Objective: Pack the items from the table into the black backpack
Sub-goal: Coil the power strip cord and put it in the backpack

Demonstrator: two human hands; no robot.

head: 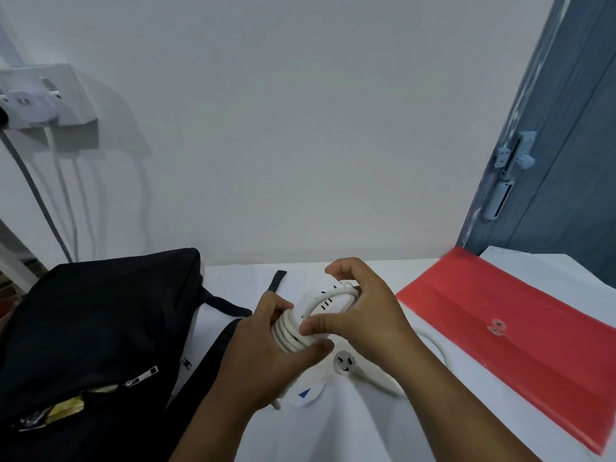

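Coiling stage | my left hand (266,348) grips the white power strip's cord (293,331), right hand (360,311) pinching a loop | next: tuck plug (343,363), load black backpack (93,328).

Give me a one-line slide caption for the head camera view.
Both hands, left hand and right hand, wind a white power strip cord beside the black backpack and red envelope.

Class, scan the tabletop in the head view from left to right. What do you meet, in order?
black backpack → left hand gripping the coiled white cable → right hand → red folder
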